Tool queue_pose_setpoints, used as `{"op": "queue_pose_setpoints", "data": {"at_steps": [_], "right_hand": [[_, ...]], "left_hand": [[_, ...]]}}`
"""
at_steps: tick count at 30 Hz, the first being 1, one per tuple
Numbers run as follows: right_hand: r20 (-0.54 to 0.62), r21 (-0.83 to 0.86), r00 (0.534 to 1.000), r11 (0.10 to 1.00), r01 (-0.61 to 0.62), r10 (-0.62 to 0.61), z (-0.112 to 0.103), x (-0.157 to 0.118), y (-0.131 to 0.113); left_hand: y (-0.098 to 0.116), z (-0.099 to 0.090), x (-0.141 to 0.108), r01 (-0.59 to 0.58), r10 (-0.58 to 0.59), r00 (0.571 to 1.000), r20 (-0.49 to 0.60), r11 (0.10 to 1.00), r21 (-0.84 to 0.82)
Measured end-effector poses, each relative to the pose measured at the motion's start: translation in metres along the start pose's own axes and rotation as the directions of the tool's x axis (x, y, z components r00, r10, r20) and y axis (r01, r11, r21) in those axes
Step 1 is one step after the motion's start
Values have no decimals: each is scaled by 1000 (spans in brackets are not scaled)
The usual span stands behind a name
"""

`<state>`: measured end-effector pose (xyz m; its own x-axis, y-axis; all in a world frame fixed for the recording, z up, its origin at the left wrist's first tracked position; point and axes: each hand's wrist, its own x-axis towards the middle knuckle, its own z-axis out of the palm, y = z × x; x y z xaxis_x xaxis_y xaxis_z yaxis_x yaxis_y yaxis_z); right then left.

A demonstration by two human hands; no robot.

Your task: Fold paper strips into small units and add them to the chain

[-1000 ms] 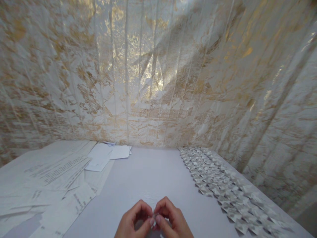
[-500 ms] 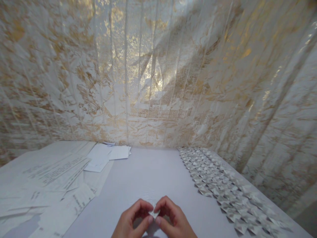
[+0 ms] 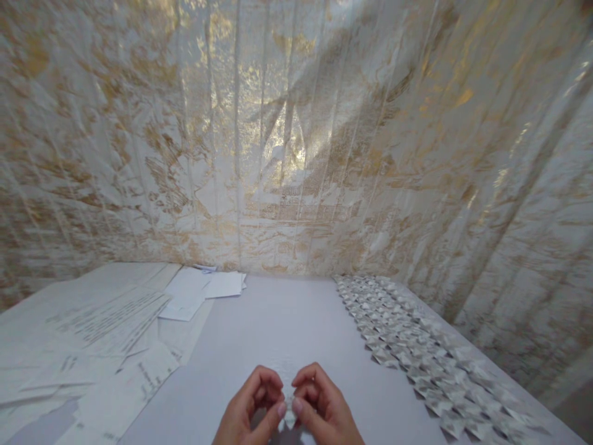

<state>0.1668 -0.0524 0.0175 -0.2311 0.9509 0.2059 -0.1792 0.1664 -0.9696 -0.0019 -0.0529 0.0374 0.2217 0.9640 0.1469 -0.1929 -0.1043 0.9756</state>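
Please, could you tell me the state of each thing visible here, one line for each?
Left hand: curled, pinching the small paper piece
Right hand: curled, pinching its other side
Small paper piece: folded, details blurred
Folded paper units: lined up in rows
Printed sheets: spread, overlapping
White slips: flat, overlapping
Patterned curtain: hanging

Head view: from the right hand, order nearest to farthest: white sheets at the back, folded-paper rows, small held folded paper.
1. Small held folded paper: between left hand and right hand.
2. Folded-paper rows: off to the right.
3. White sheets: back left.
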Motion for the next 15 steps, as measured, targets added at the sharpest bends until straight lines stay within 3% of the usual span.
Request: {"op": "queue_pose_setpoints", "data": {"at_steps": [3,9,12,15], "right_hand": [[6,30,1000,999,-15,15,2,-1,-4],[12,52,999,997,-49,48,3,1,0],[28,-1,998,999,-53,53,0,2,5],[19,-126,999,991,39,-37,-5,1,4]], "left_hand": [[1,1,-1,47,-47,999,4,998,-52],[4,0,0,33,-35,999,-40,999,-32],[3,-2,2,40,-40,999,-37,999,9],[-2,-4,2,45,-46,999,27,998,39]]}}
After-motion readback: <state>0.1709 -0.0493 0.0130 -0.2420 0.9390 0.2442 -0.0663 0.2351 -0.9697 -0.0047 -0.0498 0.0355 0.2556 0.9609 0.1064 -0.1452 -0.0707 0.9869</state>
